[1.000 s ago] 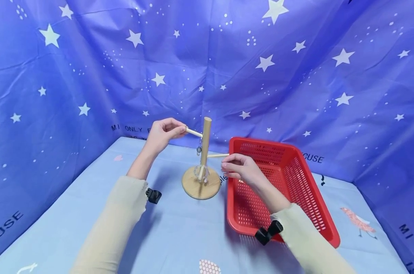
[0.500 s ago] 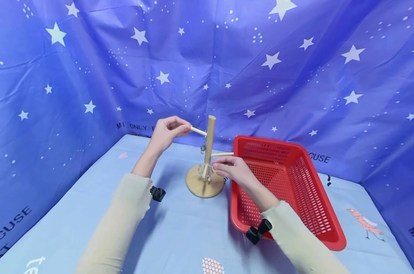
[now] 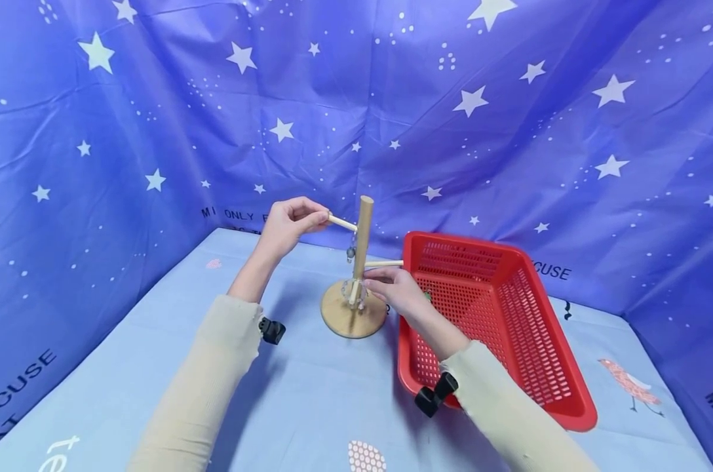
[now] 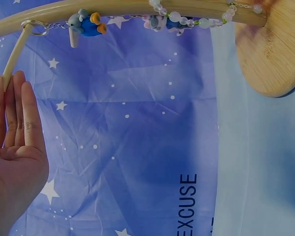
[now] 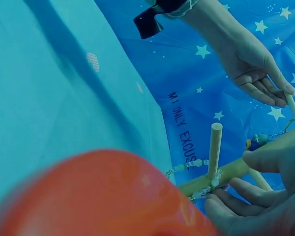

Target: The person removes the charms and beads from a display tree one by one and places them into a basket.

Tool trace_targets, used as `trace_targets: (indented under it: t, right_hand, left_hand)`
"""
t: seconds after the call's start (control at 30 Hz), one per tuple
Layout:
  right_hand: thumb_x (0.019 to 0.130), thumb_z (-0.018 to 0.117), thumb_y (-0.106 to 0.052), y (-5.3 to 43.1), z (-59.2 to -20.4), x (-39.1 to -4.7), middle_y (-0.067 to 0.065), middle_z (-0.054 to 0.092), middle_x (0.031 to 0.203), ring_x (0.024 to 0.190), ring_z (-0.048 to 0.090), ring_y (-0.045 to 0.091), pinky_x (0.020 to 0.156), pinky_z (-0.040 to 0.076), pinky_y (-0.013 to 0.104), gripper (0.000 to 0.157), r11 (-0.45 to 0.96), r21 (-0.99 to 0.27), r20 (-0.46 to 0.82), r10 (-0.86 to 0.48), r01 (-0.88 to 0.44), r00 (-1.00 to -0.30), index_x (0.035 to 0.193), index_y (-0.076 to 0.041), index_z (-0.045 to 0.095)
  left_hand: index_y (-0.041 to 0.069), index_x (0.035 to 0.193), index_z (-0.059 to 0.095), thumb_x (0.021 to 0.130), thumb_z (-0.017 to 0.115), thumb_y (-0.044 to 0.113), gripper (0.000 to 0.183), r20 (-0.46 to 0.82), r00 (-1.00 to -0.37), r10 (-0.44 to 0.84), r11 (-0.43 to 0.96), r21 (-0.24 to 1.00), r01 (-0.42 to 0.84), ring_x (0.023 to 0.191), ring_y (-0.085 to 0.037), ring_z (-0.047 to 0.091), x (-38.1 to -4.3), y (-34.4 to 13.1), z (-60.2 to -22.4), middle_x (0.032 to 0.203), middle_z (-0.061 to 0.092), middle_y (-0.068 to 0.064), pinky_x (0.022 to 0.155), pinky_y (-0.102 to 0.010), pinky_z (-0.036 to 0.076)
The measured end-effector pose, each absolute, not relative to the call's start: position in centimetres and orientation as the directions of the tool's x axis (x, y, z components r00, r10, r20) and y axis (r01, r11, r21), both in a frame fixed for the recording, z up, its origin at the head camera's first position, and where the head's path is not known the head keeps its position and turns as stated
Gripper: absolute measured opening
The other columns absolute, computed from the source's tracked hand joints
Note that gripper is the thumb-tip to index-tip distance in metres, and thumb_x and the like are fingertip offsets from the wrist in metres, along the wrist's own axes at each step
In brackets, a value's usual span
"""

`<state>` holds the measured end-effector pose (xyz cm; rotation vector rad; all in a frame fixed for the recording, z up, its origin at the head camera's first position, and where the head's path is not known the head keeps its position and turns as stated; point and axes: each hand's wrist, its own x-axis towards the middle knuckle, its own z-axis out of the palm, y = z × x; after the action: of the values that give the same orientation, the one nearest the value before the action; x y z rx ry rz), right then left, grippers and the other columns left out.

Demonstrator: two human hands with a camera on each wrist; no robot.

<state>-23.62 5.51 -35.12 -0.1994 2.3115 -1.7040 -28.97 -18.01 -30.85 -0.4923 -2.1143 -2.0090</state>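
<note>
A wooden stand point(image 3: 364, 236) with a round base point(image 3: 336, 317) carries several thin pegs. My left hand point(image 3: 287, 229) pinches the tip of the upper left peg point(image 4: 15, 58). From that peg, close to the post, a keychain with a grey-and-blue elephant-like figure point(image 4: 88, 24) hangs by its metal ring. A beaded bracelet point(image 4: 187, 20) loops over the low front peg point(image 5: 215, 150). Beside the bracelet and post is my right hand point(image 3: 396, 290), thumb and fingers apart. Its fingertips reach the beads; firm contact is hard to tell. Behind the bracelet shows a second small figure point(image 4: 155, 22), partly hidden.
A red perforated basket point(image 3: 530, 328) stands right of the stand, under my right forearm. Something small and green point(image 3: 428, 295) shows at the basket's left side. The right peg point(image 3: 385, 263) points toward its rim. A starry blue curtain point(image 3: 309, 85) rises behind the table.
My right hand has moved left from the right peg's end to the bracelet near the post. My left hand keeps its pinch on the upper peg. The head view has shifted slightly.
</note>
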Motion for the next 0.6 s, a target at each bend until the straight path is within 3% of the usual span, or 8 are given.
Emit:
trace_targets:
  t: [0.3,0.6]
  right_hand:
    - [0.094,0.064,-0.007,5.08,-34.97,-23.73,0.023,0.064,0.124,0.108,0.066,0.028,0.102,0.057,0.041,0.031,0.437,-0.899,-0.139,-0.243,0.02,-0.96,0.123,0.006,0.063]
    - [0.091,0.065,0.001,4.49,-34.72,-23.72,0.02,0.07,0.1,0.087,0.07,0.027,0.085,0.064,0.039,0.027,0.452,-0.892,-0.153,-0.251,0.024,-0.956,0.116,0.01,0.064]
  left_hand:
    - [-0.011,0.105,0.066,0.094,0.067,0.003,0.018,0.36,-0.925,0.118,0.005,0.932,0.363,0.079,-0.004,0.073,-28.82,-17.83,-30.71,0.081,0.073,0.014,0.081,-0.026,0.064]
    - [-0.01,0.103,0.066,0.094,0.066,0.001,0.014,0.356,-0.927,0.115,0.001,0.934,0.358,0.078,-0.003,0.073,-28.83,-17.81,-30.64,0.081,0.073,0.014,0.081,-0.025,0.064]
